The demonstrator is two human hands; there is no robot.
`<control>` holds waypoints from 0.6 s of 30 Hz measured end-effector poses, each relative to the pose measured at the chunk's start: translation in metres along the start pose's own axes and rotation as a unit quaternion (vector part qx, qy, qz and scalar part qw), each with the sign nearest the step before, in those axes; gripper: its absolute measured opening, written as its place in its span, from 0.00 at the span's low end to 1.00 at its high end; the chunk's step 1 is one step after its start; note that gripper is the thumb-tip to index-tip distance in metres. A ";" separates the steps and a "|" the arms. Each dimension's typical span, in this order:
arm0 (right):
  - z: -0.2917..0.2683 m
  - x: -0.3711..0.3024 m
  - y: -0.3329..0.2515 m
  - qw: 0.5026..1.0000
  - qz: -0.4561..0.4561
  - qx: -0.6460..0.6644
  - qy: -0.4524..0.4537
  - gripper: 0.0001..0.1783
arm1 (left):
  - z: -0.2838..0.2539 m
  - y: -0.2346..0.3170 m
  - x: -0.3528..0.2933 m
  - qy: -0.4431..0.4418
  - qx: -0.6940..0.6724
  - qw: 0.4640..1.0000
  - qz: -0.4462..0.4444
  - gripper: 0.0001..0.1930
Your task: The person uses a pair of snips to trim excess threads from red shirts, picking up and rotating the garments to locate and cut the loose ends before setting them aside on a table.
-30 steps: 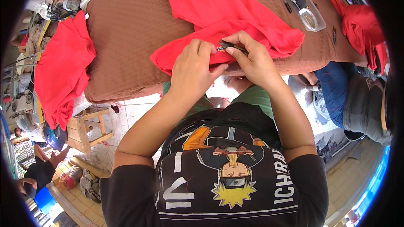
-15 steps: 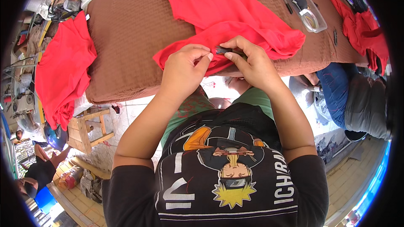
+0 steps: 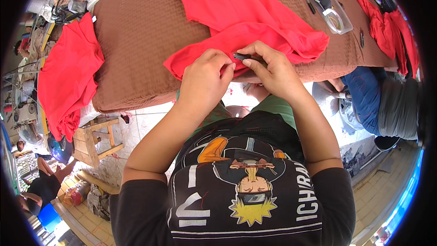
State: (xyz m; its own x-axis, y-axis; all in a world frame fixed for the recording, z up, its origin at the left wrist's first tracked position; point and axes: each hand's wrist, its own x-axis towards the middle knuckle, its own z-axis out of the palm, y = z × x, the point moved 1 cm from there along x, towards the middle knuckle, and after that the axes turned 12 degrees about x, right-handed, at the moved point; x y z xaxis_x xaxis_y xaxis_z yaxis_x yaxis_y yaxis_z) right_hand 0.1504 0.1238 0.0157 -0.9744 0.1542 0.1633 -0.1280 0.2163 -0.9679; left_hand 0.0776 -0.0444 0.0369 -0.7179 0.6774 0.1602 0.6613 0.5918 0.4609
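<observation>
At the far left a second red cloth [image 3: 68, 82] hangs limp over the edge of the brown quilted table [image 3: 141, 41], well apart from the work. Nearer the middle, the left hand [image 3: 205, 79] is closed in a pinch on the near hem of the red garment [image 3: 246, 18], which lies spread and rumpled across the tabletop. Just beside it the right hand [image 3: 273, 70] is closed on a small dark tool [image 3: 243, 57], its tip touching the same hem. The garment looks light, soft and floppy, likely to sag and bunch, so holding it taut at the hem close to the tool seems best. A clear plastic container [image 3: 337, 16] sits further right.
</observation>
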 end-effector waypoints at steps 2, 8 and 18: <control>-0.001 0.000 0.000 1.000 0.018 0.006 -0.005 0.10 | -0.001 -0.003 0.002 -0.032 -0.026 0.999 -0.027 0.09; -0.001 -0.002 0.002 0.999 0.019 0.036 -0.021 0.09 | -0.006 -0.021 0.008 -0.104 -0.160 0.974 -0.122 0.10; 0.003 0.001 -0.005 0.997 -0.046 -0.052 -0.037 0.10 | 0.002 -0.027 0.007 -0.070 -0.199 0.971 -0.111 0.11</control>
State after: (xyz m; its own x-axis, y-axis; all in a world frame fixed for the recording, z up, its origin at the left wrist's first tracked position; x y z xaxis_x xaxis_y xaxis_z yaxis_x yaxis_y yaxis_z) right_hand 0.1491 0.1204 0.0202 -0.9708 0.0578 0.2328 -0.2022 0.3250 -0.9238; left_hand 0.0552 -0.0549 0.0243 -0.7784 0.6215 -0.0887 0.3373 0.5333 0.7758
